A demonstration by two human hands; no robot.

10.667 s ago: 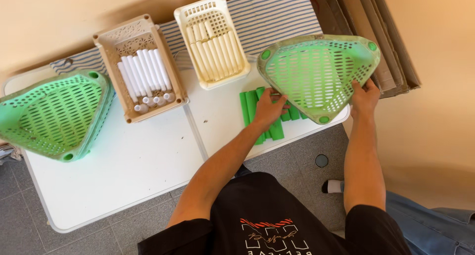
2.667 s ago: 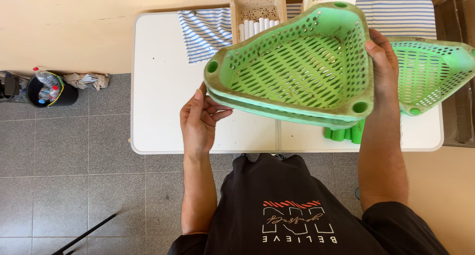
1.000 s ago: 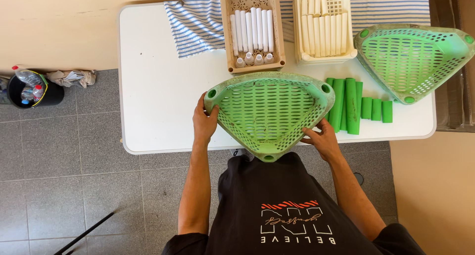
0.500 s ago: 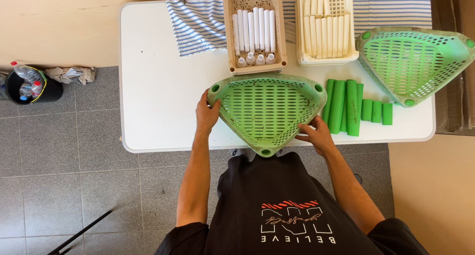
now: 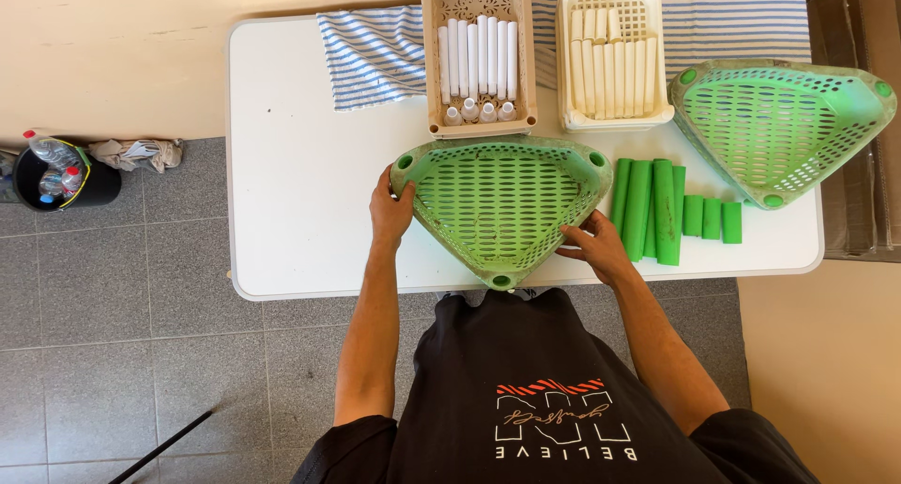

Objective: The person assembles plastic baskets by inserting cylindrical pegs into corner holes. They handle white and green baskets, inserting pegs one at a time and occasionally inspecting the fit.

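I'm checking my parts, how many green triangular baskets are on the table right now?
2. One green basket sits at the table's near edge, held by the left hand and right hand; the other basket lies at the far right. None seem hidden.

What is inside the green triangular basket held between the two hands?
Nothing: the green triangular basket is empty, white table showing through its slots. Left hand and right hand grip its rim.

A white rectangular table [image 5: 300, 184] stands on grey floor tiles. On it lie a blue-striped cloth [image 5: 371, 52], two green triangular plastic baskets [image 5: 502, 207] [image 5: 784, 127], a beige tray [image 5: 479, 57], a cream tray [image 5: 615, 57] and green plastic tubes [image 5: 657, 207].
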